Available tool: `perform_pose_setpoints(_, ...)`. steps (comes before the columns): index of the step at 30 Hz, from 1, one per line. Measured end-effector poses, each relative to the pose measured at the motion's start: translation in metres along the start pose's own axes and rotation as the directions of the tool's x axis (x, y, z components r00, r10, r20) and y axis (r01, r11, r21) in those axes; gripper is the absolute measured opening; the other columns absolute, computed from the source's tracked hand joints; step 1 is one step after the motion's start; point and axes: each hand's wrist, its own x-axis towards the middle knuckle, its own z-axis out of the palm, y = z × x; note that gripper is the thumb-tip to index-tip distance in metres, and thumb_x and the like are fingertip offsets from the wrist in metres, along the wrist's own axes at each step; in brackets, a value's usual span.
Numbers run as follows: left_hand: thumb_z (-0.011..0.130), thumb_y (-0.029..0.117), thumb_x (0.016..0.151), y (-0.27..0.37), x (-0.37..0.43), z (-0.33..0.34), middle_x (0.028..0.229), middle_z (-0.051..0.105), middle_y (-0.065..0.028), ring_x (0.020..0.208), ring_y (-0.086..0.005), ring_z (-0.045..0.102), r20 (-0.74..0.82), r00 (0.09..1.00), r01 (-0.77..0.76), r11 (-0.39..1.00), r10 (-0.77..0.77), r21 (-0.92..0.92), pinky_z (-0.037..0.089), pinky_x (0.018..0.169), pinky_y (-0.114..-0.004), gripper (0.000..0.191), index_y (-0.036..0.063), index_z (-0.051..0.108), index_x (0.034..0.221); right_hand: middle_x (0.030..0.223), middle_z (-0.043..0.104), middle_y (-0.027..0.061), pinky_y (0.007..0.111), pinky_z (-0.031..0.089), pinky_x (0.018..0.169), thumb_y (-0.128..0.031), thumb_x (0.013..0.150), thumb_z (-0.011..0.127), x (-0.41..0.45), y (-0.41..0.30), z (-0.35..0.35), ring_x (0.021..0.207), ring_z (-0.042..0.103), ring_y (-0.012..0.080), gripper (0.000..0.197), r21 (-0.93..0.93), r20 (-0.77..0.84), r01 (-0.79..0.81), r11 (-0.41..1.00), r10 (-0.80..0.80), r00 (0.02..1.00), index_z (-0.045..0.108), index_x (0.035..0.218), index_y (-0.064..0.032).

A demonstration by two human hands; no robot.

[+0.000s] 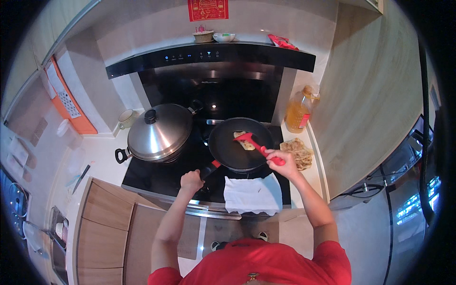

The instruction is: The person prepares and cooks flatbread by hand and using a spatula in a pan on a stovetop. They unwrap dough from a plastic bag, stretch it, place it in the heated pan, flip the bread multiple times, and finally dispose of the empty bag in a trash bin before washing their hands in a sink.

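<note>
My left hand (192, 181) grips the black handle (208, 171) of a dark frying pan (231, 156), which sits on the right side of the black cooktop (142, 178). In my right hand (283, 163) is a red spatula (254, 142). Its head rests over a browned piece of flatbread (246, 145) in the pan and hides part of it. More browned flatbread (297, 153) lies in a flat pile on the white counter, just right of the pan.
A lidded steel wok (160, 133) takes up the left burner. Below the pan, a white cloth (253, 194) covers the cooktop's front edge. An oil bottle (298, 112) stands at the back right. On the left counter lie a knife (82, 178) and a cup (127, 118). A range hood (213, 57) overhangs the back.
</note>
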Motion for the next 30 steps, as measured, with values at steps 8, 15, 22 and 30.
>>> perform_pose_setpoints(8,0.073,0.031,0.070,0.002,-0.007,0.008,0.087,0.067,-0.0138,0.085,-0.0306,0.065,-0.018,0.998,0.056,0.998,-0.056,-0.008,0.053,0.075,-0.040,0.035,0.0087,0.060,0.094,0.101,0.066,0.0146,0.029,0.049,0.080,0.000,0.068,0.068,-0.014,-0.015,-0.024,0.090,0.064,0.0181,0.013,0.079,0.061,0.044,0.996,-0.049,0.997,0.064,0.081,0.0000)
perform_pose_setpoints(15,0.074,0.031,0.069,0.010,-0.008,0.012,0.087,0.067,-0.0140,0.085,-0.0304,0.065,-0.038,0.998,0.059,0.998,-0.059,0.009,0.053,0.074,-0.040,0.037,0.0094,0.061,0.096,0.090,0.066,0.0124,0.024,0.051,0.069,-0.002,0.078,0.066,0.004,-0.004,-0.046,0.078,0.063,0.0137,0.011,0.433,-0.334,-0.044,0.900,0.206,0.920,0.062,0.089,0.0013)
perform_pose_setpoints(22,0.073,0.030,0.070,0.015,-0.010,0.012,0.090,0.066,-0.0147,0.087,-0.0315,0.065,-0.007,0.995,0.104,0.994,-0.104,-0.019,0.053,0.075,-0.040,0.037,0.0095,0.061,0.098,0.063,0.060,0.0085,0.025,0.047,0.041,-0.011,0.083,0.063,0.068,0.006,-0.082,0.049,0.060,0.0141,0.015,0.268,-0.395,-0.188,0.945,0.286,0.873,0.056,0.086,0.0019)
perform_pose_setpoints(30,0.072,0.029,0.070,0.016,-0.010,0.016,0.089,0.066,-0.0150,0.087,-0.0324,0.064,-0.023,0.993,0.118,0.993,-0.118,-0.021,0.052,0.075,-0.041,0.036,0.0095,0.061,0.098,0.062,0.059,0.0153,0.029,0.048,0.033,-0.011,0.083,0.058,0.081,0.083,-0.095,0.040,0.058,0.0216,0.019,0.480,-0.387,-0.325,0.815,0.529,0.755,0.049,0.092,0.0033)
